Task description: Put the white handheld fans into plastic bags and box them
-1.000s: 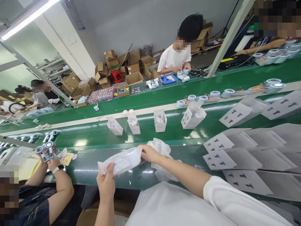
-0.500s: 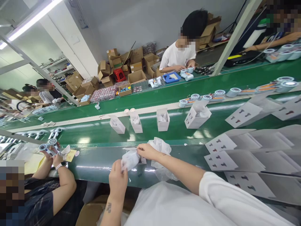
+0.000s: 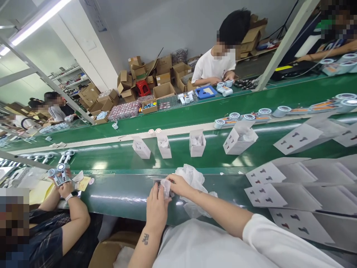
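the left hand (image 3: 156, 208) lies over the near side of a plastic-wrapped bundle (image 3: 166, 188), its fingers stretched forward and its thumb along the right edge. the right hand (image 3: 177, 185) is at the bundle's far right side, fingers bent and their tips against the wrap. whether either hand is clamped on it i cannot tell, since the fingers hide the contact. the bundle is between the 2 hands, above the green work surface (image 3: 119, 190), with a pale box flap (image 3: 157, 180) showing just behind it; the hands cover most of what is beneath.

just beside the right hand lies a heap of loose clear plastic bags (image 3: 192, 176). beyond, on the green belt (image 3: 180, 147), 4 upright white boxes stand apart, their tops open and white wrap showing inside: the 1st (image 3: 141, 149), the 2nd (image 3: 164, 149), the 3rd (image 3: 197, 147) and the larger 4th (image 3: 237, 143). to the right, open white cartons (image 3: 266, 175) lie on their sides in rows, printed with small devices. at left, a co-worker's hands (image 3: 65, 189) hold pale blue devices (image 3: 60, 176).
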`<control>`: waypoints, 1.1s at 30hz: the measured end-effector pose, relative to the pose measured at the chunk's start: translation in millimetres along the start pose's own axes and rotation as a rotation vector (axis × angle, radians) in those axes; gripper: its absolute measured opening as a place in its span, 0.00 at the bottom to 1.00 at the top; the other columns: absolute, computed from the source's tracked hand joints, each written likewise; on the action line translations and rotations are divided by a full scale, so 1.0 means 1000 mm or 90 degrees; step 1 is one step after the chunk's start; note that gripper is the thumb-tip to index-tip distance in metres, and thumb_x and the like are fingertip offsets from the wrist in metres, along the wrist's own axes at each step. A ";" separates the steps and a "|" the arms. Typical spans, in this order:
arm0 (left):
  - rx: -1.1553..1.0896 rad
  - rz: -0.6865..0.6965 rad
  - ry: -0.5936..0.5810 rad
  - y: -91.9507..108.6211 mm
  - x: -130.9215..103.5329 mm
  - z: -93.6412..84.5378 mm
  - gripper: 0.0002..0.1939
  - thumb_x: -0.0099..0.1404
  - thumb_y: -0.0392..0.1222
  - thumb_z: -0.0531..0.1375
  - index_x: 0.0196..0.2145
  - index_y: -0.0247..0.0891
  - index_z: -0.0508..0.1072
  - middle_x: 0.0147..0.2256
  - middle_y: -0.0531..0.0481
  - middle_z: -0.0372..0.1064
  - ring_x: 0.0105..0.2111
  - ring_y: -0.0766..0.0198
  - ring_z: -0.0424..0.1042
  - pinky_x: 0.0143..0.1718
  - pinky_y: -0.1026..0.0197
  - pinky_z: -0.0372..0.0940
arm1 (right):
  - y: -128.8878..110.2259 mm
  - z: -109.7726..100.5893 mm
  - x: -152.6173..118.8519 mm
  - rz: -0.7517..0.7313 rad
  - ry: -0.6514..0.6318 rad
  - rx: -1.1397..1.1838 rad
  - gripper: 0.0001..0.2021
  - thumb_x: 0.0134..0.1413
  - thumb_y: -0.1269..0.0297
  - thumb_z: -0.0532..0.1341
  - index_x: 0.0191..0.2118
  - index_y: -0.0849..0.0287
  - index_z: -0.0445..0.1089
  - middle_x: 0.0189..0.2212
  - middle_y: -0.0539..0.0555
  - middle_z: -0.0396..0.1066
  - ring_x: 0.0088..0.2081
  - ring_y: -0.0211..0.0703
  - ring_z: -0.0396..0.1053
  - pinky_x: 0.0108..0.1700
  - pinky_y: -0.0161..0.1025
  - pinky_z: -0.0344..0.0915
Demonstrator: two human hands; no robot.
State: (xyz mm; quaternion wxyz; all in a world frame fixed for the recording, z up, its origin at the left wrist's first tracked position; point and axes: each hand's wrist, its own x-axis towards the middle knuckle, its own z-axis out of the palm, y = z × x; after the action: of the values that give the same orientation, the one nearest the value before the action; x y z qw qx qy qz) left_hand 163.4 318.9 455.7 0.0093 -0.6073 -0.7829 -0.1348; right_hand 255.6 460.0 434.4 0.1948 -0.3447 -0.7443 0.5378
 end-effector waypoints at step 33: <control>-0.027 -0.239 0.248 -0.284 0.226 0.051 0.15 0.61 0.44 0.52 0.40 0.36 0.73 0.53 0.36 0.65 0.55 0.49 0.61 0.59 0.43 0.43 | 0.096 -0.015 -0.027 0.247 -0.384 -0.523 0.54 0.25 0.78 0.67 0.64 0.47 0.50 0.68 0.55 0.32 0.66 0.68 0.26 0.59 0.65 0.49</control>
State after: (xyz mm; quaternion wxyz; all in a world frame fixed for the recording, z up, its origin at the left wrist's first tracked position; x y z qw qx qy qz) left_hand -158.7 480.5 390.6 0.1219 -0.4141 -0.8622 -0.2649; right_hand 313.0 467.9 351.9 -0.2807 -0.3536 -0.8388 0.3041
